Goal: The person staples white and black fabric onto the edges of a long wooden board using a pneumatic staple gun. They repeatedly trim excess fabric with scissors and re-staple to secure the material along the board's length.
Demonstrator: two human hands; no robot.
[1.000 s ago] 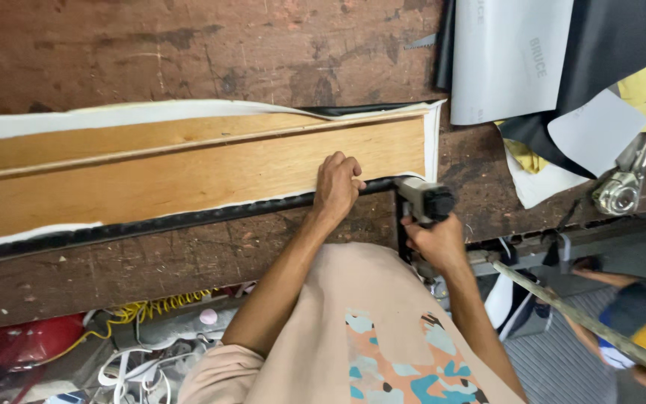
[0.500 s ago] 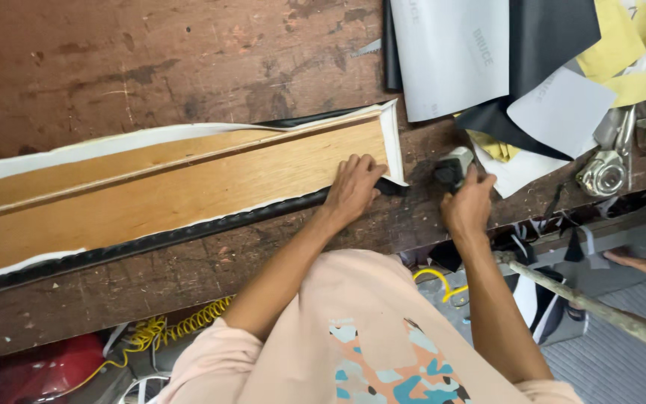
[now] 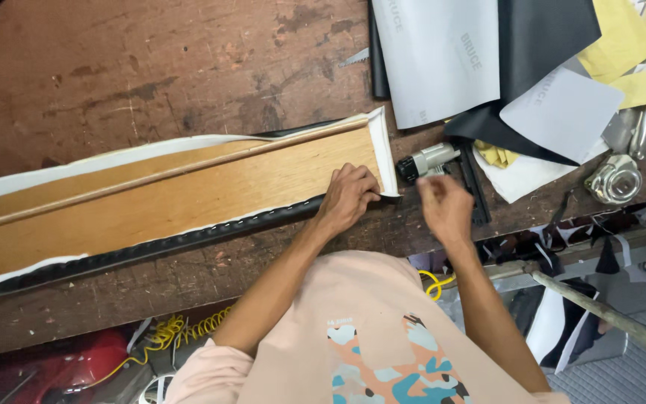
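Pressing left hand point(image 3: 349, 196) fingers flat on stiff wooden panel point(image 3: 188, 191), pinching its pliable white fabric edge point(image 3: 385, 150); right hand point(image 3: 445, 208), at 3 o'clock, loosely curled, empty.

Pale peach T-shirt, bare arms, lower centre of the frame.
The short-sleeved shirt fills the bottom middle, its soft pinkish-peach cloth carrying a printed patch in teal, orange, white and dark shapes near the bottom edge. Both forearms are uncovered; the left hand point(image 3: 349, 196) and right hand point(image 3: 445, 209) show no gloves, rings or watch.
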